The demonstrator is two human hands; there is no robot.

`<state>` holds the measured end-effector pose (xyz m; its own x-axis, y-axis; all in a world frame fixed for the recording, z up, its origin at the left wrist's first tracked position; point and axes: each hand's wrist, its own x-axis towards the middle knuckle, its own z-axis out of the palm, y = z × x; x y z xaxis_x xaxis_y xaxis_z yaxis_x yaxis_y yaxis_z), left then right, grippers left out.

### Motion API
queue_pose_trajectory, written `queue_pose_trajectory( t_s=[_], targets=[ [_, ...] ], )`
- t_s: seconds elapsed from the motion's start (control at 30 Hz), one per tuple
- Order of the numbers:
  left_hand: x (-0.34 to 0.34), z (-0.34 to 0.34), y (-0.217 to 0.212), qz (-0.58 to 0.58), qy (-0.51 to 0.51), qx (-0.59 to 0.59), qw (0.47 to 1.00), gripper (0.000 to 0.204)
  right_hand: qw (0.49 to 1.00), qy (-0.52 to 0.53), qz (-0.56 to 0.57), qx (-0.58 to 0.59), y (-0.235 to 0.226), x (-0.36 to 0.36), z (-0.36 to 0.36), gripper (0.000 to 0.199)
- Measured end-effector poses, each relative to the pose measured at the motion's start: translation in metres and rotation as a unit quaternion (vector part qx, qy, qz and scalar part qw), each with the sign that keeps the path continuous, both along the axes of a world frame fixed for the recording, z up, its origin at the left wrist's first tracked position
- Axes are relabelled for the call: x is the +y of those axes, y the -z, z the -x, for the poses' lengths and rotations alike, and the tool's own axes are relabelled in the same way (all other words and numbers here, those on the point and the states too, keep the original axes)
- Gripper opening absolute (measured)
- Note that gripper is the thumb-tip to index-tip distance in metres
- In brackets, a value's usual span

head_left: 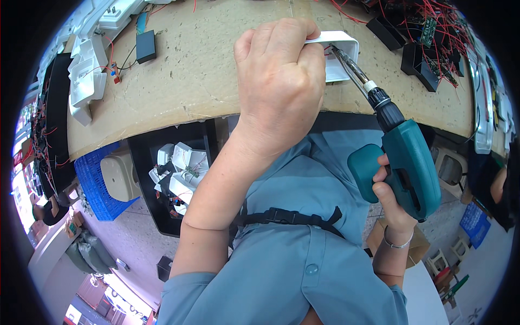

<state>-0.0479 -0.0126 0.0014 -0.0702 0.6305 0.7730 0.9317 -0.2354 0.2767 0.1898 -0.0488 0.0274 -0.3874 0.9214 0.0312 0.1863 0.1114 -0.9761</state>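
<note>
My left hand is closed around the side of a white plastic housing at the far edge of my reach, over the table. The fingers hide much of the housing; a bit of red wire shows inside it. In my right hand is a green pistol-shaped soldering gun, gripped by its handle. Its metal tip, with a thin tube alongside, reaches into the open side of the housing. Whether the tip touches anything inside cannot be made out.
Cardboard covers the worktable. On its left lie a white housing part with wires and a black box. Black boxes and tangled red wires sit at right. Below stands a black bin of white parts beside a blue crate.
</note>
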Motion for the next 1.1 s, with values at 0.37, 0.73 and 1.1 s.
queue_pose_trajectory(
  t_s=[0.37,0.73,1.1],
  targets=[
    [0.001,-0.001,0.0,-0.003,-0.003,0.006,1.0,0.005,0.99,0.003,-0.092,-0.109,-0.007,-0.003,-0.001,0.046],
    [0.0,-0.002,0.0,0.0,-0.009,0.01,1.0,0.005,0.987,-0.001,-0.111,-0.121,-0.01,-0.005,0.005,0.044],
    [-0.001,-0.002,0.0,0.007,-0.013,0.008,1.0,0.005,0.983,-0.032,-0.126,-0.13,-0.01,-0.007,0.002,0.048]
  ],
)
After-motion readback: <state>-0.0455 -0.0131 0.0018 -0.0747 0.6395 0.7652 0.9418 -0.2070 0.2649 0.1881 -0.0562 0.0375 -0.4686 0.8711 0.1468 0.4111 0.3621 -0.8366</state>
